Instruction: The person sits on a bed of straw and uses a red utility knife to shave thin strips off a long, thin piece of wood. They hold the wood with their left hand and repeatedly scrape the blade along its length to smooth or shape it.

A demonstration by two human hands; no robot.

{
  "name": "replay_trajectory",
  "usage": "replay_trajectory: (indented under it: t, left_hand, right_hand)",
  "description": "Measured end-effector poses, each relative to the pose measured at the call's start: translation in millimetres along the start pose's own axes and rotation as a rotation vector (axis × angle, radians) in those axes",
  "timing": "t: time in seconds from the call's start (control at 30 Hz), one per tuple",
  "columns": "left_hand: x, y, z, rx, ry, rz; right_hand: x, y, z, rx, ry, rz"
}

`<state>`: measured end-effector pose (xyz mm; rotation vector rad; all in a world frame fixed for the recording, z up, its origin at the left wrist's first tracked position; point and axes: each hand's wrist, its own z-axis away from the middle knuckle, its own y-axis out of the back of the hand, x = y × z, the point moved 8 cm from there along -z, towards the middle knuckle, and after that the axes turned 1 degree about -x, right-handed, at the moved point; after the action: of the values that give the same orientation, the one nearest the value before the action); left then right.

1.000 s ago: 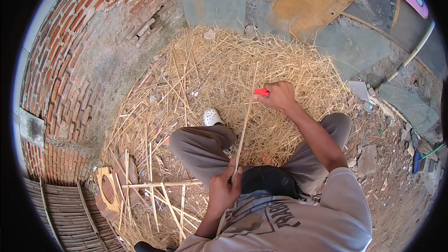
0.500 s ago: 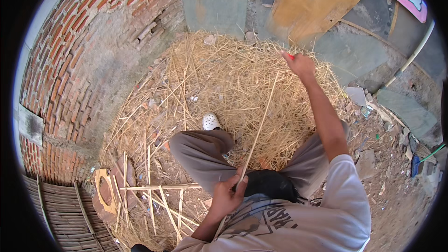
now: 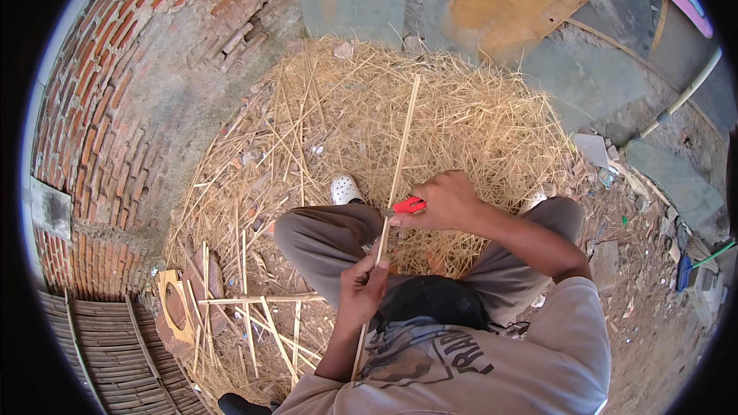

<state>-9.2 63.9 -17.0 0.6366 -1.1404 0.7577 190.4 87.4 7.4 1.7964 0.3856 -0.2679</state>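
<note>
A long, thin bamboo strip [image 3: 403, 142] runs from beside my body up and away over the shavings. My left hand [image 3: 364, 286] is closed round its lower part, close to my lap. My right hand [image 3: 442, 201] grips a red-handled knife [image 3: 408, 205]. The knife's blade lies against the strip a little beyond my left hand; its edge is too small to make out. Beneath the strip spreads a heap of pale curled shavings [image 3: 461, 115].
Several cut strips [image 3: 265, 299] lie on the ground to my left, next to a board with a round hole [image 3: 175, 307]. A brick wall [image 3: 100, 131] stands on the left. Boards [image 3: 530, 0] lean at the back, and a pale pipe [image 3: 684, 96] is at the far right.
My right hand has come back with the knife from far out over the shavings to the strip near my left hand. The strip's far end now points more upright.
</note>
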Motion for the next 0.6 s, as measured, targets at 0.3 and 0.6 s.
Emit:
replay_trajectory:
  t: [0.3,0.6]
  left_hand:
    - [20,3,11,0.138,-0.351,-0.564]
    - [17,3,16,0.129,-0.251,-0.640]
  right_hand:
    - [49,4,-21,0.154,-0.118,0.062]
    - [74,-3,-25,0.097,-0.226,0.110]
